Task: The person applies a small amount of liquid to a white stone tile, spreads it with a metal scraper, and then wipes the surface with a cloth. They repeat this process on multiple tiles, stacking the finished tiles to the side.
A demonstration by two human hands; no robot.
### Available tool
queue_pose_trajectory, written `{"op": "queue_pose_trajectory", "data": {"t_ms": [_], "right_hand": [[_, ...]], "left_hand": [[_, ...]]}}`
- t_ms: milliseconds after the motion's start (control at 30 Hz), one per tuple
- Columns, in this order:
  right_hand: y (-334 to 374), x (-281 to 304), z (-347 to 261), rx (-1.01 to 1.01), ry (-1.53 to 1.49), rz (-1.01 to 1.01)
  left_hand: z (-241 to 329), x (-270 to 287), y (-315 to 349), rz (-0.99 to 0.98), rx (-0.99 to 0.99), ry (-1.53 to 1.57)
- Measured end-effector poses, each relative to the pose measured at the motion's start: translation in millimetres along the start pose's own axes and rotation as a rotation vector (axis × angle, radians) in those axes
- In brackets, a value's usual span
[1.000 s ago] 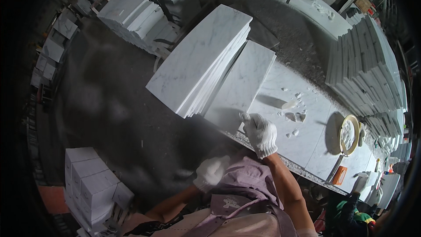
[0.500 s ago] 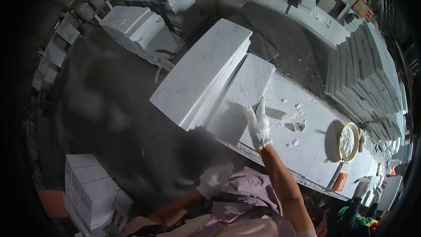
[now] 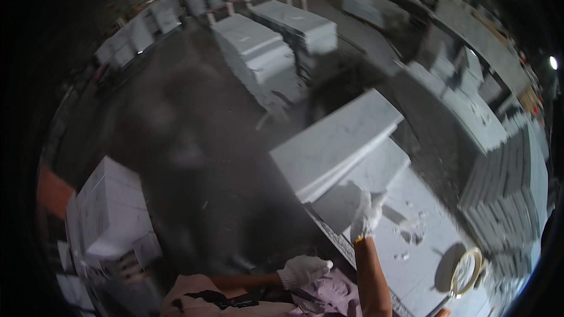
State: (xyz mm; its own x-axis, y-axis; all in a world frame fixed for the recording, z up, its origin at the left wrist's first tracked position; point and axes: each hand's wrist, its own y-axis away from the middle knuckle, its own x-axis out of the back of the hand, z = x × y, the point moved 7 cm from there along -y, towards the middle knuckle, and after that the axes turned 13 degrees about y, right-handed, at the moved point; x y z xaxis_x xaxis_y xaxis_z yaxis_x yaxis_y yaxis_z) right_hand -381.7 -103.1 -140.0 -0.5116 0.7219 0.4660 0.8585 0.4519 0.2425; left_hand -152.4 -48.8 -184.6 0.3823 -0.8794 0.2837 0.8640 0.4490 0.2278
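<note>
A white knit glove covers my right hand [image 3: 366, 217], held over the marble-topped bench with thumb and fingers apart. Nothing shows between them. Beside it lies a flat marble slab [image 3: 376, 167]; I cannot tell whether the fingertips touch it. Left of that slab rises a short stack of white, grey-veined marble slabs [image 3: 343, 141]. My left hand [image 3: 304, 271], also gloved, rests low before the purple cloth [image 3: 332, 296] at my waist, its fingers loosely extended and holding nothing visible.
Stone chips [image 3: 411, 236] lie on the bench right of my hand, with a pale round hoop-like frame [image 3: 468, 273] farther along. Upright slabs [image 3: 502, 199] line the right side. White boxes [image 3: 114, 211] are stacked at left. Slab piles [image 3: 255, 53] stand on the floor ahead.
The view has swung left, so the bench and slabs sit lower and farther right. My left hand has shifted toward my right one. My right hand stays over the bench, fingers apart.
</note>
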Motion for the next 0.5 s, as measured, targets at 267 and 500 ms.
{"op": "queue_pose_trajectory", "data": {"t_ms": [267,500], "right_hand": [[5,8,-7,0.016,-0.278,-0.156],[84,41,45,0.122,-0.716,-0.48]], "left_hand": [[27,3,4,0.014,-0.05,-0.029],[75,40,21,0.403,-0.514,-0.099]]}}
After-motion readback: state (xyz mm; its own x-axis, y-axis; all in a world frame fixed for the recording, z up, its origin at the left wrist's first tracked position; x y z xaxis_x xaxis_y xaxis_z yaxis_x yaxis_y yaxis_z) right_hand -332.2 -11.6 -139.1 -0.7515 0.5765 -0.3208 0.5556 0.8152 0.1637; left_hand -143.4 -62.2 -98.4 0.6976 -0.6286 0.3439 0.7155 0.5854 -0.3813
